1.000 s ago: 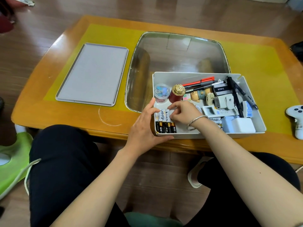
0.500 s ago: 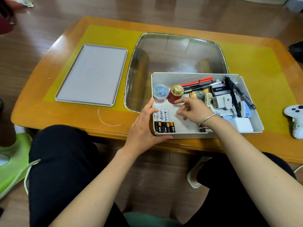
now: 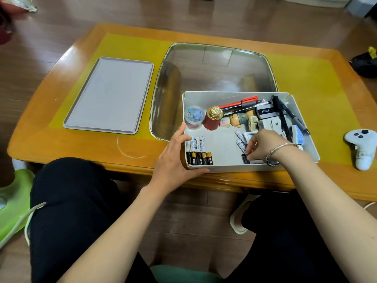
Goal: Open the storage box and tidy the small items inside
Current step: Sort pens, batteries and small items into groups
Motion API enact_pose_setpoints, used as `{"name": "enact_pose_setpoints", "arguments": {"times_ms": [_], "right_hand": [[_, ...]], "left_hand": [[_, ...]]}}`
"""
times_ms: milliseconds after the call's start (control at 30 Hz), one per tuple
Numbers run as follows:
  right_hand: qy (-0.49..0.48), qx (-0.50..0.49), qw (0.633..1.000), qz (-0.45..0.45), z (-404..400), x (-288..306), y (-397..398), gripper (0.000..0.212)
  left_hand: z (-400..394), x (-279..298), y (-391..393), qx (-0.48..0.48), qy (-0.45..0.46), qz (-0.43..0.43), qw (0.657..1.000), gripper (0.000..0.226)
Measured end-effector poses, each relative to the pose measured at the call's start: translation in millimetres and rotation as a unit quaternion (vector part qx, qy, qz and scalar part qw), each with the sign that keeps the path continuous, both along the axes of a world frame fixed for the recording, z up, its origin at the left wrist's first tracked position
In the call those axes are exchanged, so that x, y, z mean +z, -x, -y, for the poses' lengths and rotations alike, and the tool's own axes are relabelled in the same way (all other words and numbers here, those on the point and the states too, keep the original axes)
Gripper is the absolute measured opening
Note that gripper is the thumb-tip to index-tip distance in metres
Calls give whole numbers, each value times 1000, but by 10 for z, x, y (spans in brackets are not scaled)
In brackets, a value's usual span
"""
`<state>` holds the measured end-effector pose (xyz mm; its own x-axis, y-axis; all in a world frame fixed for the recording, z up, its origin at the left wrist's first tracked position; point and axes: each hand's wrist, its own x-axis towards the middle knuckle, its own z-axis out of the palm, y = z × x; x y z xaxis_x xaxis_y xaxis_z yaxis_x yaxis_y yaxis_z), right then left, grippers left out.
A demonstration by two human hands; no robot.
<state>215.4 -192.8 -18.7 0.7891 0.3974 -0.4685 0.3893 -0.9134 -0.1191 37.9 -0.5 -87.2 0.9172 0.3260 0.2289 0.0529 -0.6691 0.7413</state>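
The open white storage box (image 3: 222,148) stands at the table's near edge. My left hand (image 3: 173,158) grips its near-left corner, thumb on the rim. Several batteries (image 3: 198,150) lie in a neat row in that corner. My right hand (image 3: 263,146) reaches into the near-right part of the box, its fingertips pinching a dark battery (image 3: 245,158). Two white batteries (image 3: 240,139) lie loose beside the fingers. A red jar with a gold cap (image 3: 213,118), a clear round tub (image 3: 194,116), pens (image 3: 240,104) and small gadgets fill the back and right.
The box's grey lid (image 3: 110,94) lies flat on the table at the left. A glass inset (image 3: 212,68) sits in the tabletop behind the box. A white game controller (image 3: 362,148) rests at the right edge. My knees are under the near edge.
My right hand left the battery row at the left corner and moved right to the near-right part of the box, where it now pinches a dark battery. The left hand stayed put.
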Motion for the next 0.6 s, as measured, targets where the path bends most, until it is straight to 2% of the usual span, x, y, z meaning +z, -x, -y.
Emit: {"name": "enact_pose_setpoints", "arguments": {"times_ms": [233, 467, 533, 600], "right_hand": [[109, 48, 993, 22, 71, -44, -66, 29], [91, 131, 987, 31, 189, -61, -116, 22], [101, 146, 983, 51, 186, -73, -114, 14], [125, 165, 976, 66, 172, -88, -119, 16]], "left_hand": [[4, 1, -6, 4, -5, -6, 1000, 85], [0, -32, -16, 5, -7, 4, 1000, 83], [0, -36, -18, 6, -6, 4, 1000, 83], [2, -31, -13, 8, -6, 2, 1000, 83]]}}
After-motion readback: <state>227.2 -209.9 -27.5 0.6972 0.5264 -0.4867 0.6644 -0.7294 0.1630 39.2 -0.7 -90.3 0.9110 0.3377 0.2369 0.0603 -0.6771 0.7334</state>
